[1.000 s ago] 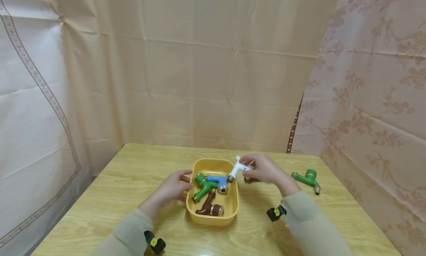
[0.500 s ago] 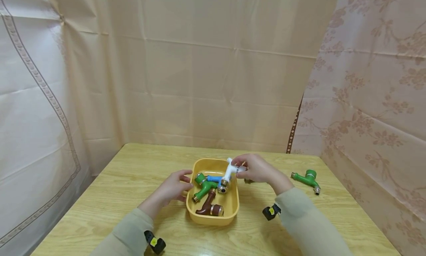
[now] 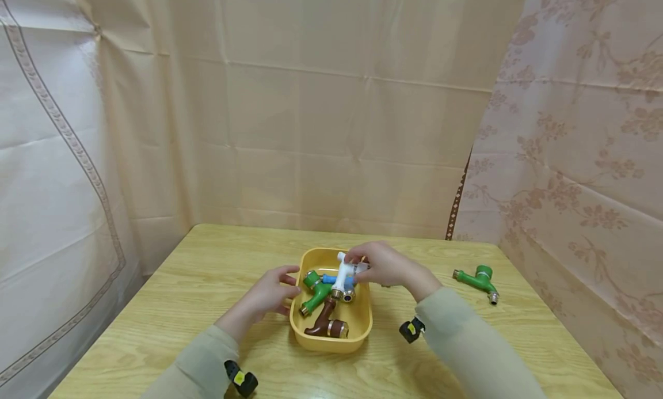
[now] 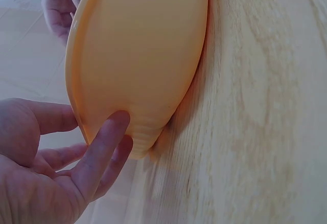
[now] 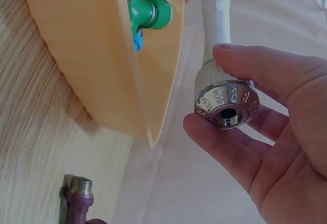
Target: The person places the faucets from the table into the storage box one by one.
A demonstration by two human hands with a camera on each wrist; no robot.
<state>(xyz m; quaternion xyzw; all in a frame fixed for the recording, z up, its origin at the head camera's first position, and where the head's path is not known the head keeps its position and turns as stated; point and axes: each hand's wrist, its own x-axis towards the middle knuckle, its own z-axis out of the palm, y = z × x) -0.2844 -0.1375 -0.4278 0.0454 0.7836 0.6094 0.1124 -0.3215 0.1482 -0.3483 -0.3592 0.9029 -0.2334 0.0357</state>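
Observation:
Over the yellow plastic bin (image 3: 331, 345), my right hand (image 3: 387, 266) pinches a white tap (image 3: 342, 275) around its metal-collared end, seen closely as the white tap (image 5: 215, 27) in the right wrist view. Its threaded end points down toward the bin's contents. Inside lie a green tap (image 3: 317, 298), a brown tap (image 3: 325, 319) and a blue tap (image 3: 328, 278), the blue one partly hidden by the white tap. At the bin's left side, my left hand (image 3: 266, 297) rests loosely extended fingers (image 4: 104, 144) against the outer wall and rim.
On the wooden table (image 3: 425, 353), another green tap (image 3: 477, 280) lies to the right. A second brown tap (image 5: 79, 206) lies on the table beside the bin, mostly hidden by my right hand in the head view. Curtains hang at the back and sides.
My right hand has carried the white tap leftward and lower, from the bin's right rim to above the blue tap. My left hand stays in place at the bin.

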